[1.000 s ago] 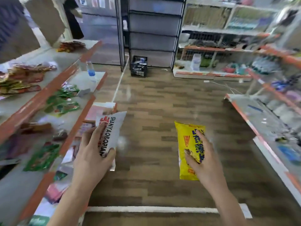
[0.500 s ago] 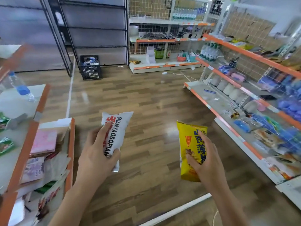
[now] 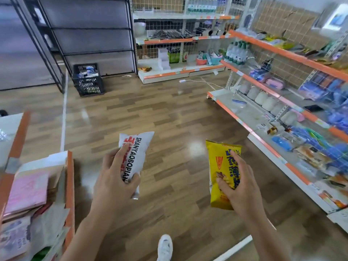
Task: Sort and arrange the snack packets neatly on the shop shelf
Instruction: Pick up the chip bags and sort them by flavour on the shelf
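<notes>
White snack packet (image 3: 136, 154) (printed SHANYAOBOPIAN) is gripped in the left hand (image 3: 114, 183); the right hand (image 3: 239, 187) clasps a yellow packet (image 3: 219, 174). Both hang above the wooden floor (image 3: 169, 113), near the blurred, seemingly stocked right-hand shelf (image 3: 263, 142).

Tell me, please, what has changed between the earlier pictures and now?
The person turned right: the left shelf slid to the frame's edge, the right shelf came into full view, and a white shoe now shows below. Nothing was taken or let go. The left hand still grips the white packet, the right hand the yellow packet, both over the floor as before.
</notes>
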